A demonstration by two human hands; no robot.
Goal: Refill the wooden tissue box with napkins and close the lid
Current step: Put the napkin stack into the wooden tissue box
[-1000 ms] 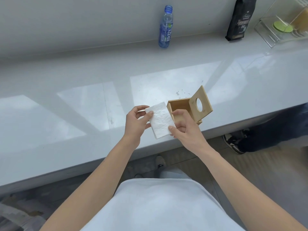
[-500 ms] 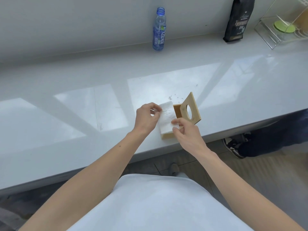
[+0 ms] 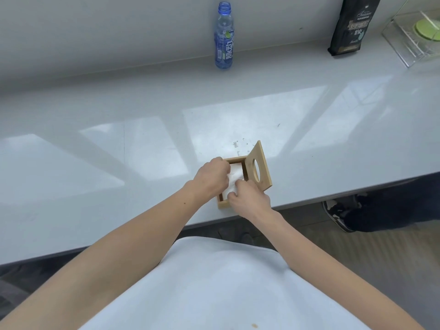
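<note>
L hand (image 3: 210, 177) knuckles up, fingers curled down onto the napkins (image 3: 234, 178) at the box's left/far side, tips hidden behind the knuckles, so can't tell if it's pinching or just pressing. R hand (image 3: 250, 198) at the near-right corner, fingers bent and closed on the near edge of the napkin stack, pushing it into the opening. Both hands touching the paper, nearly touching each other.

Napkins: white, crumpled on top, sitting inside the wooden tissue box (image 3: 223, 204), partly below the rim. Far part visible between the hands, rest covered.

Box: light wood, square, open top, resting on the counter (image 3: 119, 163) close to the front edge. Lid (image 3: 260, 166) w/ oval hole is swung up on the right side, tilted, leaning away from the opening, not closed. R hand's knuckles just beside the lid's lower end; contact unclear.

Counter: glossy white-grey, window reflections across it, a few small crumbs/specks just beyond the box.

Further out, along the back wall: blue plastic bottle (image 3: 224, 36), upright, no cap. Black bag (image 3: 352, 25) standing upright at far right. Clear acrylic container (image 3: 414, 36) at the right edge w/ a green round item inside, cropped.

Below counter at right: dark trouser leg and a shoe (image 3: 338, 214) on the floor. Wearer's white shirt (image 3: 226, 287) fills bottom of view, both forearms bare.
</note>
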